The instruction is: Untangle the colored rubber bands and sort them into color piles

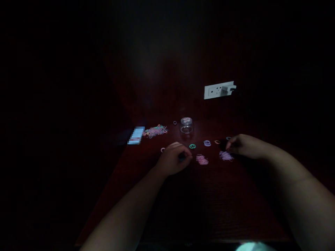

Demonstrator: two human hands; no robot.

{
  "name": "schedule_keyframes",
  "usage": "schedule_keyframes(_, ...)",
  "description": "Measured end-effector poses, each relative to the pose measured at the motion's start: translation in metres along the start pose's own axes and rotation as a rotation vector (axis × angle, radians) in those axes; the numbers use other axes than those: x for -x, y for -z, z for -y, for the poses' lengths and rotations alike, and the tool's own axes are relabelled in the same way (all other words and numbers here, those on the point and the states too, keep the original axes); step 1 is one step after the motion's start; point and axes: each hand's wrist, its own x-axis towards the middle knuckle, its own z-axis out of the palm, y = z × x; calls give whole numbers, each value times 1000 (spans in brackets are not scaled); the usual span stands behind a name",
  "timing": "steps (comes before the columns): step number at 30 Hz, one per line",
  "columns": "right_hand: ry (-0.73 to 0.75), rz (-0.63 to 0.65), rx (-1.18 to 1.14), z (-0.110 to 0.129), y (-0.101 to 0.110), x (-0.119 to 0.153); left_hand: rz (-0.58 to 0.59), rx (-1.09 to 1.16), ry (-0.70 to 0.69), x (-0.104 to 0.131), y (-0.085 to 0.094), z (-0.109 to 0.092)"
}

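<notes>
Dim light falls on a dark red table with small elastic bands sorted on it. My left hand [175, 159] is curled, thumb and forefinger meeting, just left of a pile of pink bands [202, 160]; anything between its fingertips is too small to make out. At the upper right edge of a pile of purple bands [226, 156], my right hand [243, 146] has its fingers pinched together and turned down. What that pinch holds does not show. Behind the piles lie thicker rings: green hair ties [192, 146], purple hair ties [207, 143] and an orange hair tie [217, 142].
A clear lidded jar [186, 126] stands near the wall. To its left are a mixed heap of coloured bands [156, 131] and a lit, blurred-out phone-like screen [136, 135]. A wall socket [218, 90] with a plug is at the back right.
</notes>
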Motion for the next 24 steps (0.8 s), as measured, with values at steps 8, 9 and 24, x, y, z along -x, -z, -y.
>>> schedule_keyframes(8,56,-48,0,-4,-6,-3,-2,3,1,0,0,-1)
schedule_keyframes(9,77,-44,-10,-4,-8,-2,-1,4,-2,0,0,-1)
schedule_keyframes(24,18,151,-7,3,-13,-3,2,-3,8,0,1,-2)
